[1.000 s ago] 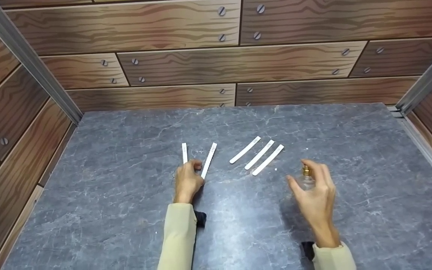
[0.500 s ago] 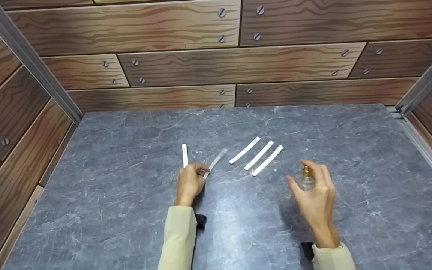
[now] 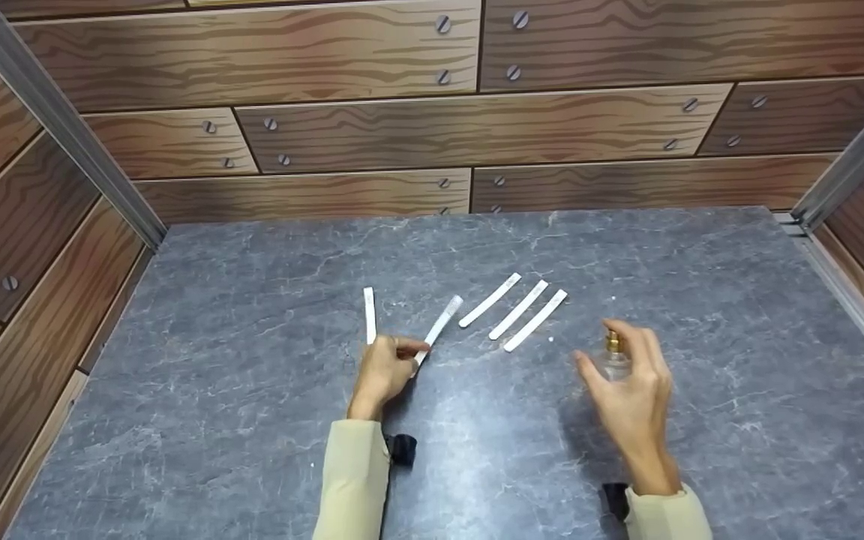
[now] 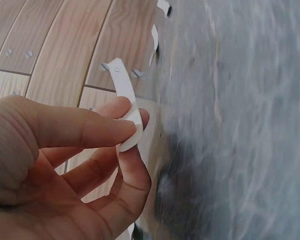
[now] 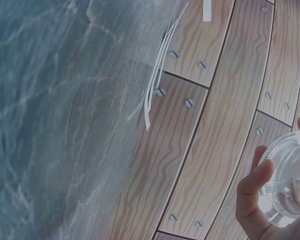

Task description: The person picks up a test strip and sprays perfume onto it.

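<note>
My left hand (image 3: 388,369) pinches a white paper scent strip (image 3: 441,324) between thumb and fingers near its lower end. In the left wrist view the strip (image 4: 125,90) slants up out of the grip, with small faint marks near its far end. My right hand (image 3: 638,394) holds a clear glass perfume bottle (image 3: 613,366) with a gold spray top (image 3: 613,341); the index finger lies at that top. The right wrist view shows the ribbed round glass base of the bottle (image 5: 290,175) within the curled fingers.
Another white strip (image 3: 370,313) lies just beyond the left hand, its near end hidden. Three more strips (image 3: 528,309) lie slanted side by side between the hands, farther back. The grey marbled table (image 3: 252,315) is bounded by wood-patterned walls (image 3: 372,135) and metal rails (image 3: 72,127).
The left hand has picked up the right-hand one of the two left strips and moved it slightly right and nearer. The right hand with the perfume bottle has stayed in place.
</note>
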The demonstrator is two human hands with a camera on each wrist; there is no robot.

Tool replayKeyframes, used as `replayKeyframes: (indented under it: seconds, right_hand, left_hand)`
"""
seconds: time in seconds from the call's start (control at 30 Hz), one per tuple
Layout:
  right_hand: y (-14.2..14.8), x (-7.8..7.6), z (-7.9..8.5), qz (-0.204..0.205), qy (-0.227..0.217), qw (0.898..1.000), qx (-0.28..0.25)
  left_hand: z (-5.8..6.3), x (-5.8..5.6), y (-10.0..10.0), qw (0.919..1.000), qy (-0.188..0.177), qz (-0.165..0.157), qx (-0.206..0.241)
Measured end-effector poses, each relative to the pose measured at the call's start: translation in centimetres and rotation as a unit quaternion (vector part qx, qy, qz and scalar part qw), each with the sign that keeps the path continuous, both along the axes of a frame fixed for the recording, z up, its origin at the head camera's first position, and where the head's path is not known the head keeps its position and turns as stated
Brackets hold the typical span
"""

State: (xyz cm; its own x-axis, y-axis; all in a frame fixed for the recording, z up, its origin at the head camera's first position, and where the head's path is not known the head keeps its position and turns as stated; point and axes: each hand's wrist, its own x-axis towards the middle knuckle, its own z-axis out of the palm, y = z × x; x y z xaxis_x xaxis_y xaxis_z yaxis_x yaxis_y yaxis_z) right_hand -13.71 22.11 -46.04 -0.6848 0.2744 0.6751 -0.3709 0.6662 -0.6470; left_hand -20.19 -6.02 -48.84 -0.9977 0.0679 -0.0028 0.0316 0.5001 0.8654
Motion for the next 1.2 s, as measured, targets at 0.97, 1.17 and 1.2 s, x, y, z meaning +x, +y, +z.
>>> replayKeyframes:
  seconds: [0.97,1.17,1.2]
  right_hand:
    - [-0.2,0.0,-0.3,0.010,0.021,1.000,0.001]
    - [-0.4,-0.1,-0.3,0.031,0.017,0.999,0.014]
    - [-0.4,-0.1,-0.3,0.033,0.015,0.999,0.016]
  left_hand:
    - [1.6,4.1,2.1,0.9847,-0.051,-0.089,0.141]
    - [1.8,4.8,2.3,0.9845,-0.047,-0.093,0.141]
    - [1.9,4.9,2.4,0.9845,-0.048,-0.095,0.139]
